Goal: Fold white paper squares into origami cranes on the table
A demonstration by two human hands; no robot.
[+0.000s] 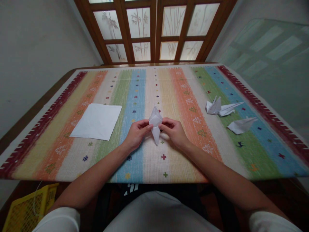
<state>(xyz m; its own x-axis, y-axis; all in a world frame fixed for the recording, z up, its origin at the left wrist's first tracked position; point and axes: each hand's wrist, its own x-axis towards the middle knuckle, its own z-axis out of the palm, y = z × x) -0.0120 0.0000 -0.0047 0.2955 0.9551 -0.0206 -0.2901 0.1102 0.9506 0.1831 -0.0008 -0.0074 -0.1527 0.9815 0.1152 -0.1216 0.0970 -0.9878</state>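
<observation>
A half-folded white paper piece (pixel 155 124), long and pointed at both ends, is held upright-ish over the middle of the striped table cloth (pixel 183 154). My left hand (pixel 136 133) pinches its left side and my right hand (pixel 174 131) pinches its right side. Both hands have their fingers closed on the paper. A flat stack of white square paper (pixel 97 121) lies to the left of my left hand.
Two finished folded paper cranes (pixel 222 107) (pixel 241 125) rest on the right part of the cloth. Wooden doors with frosted panes (pixel 154 30) stand behind the table. A yellow plastic crate (pixel 29 206) sits on the floor at lower left.
</observation>
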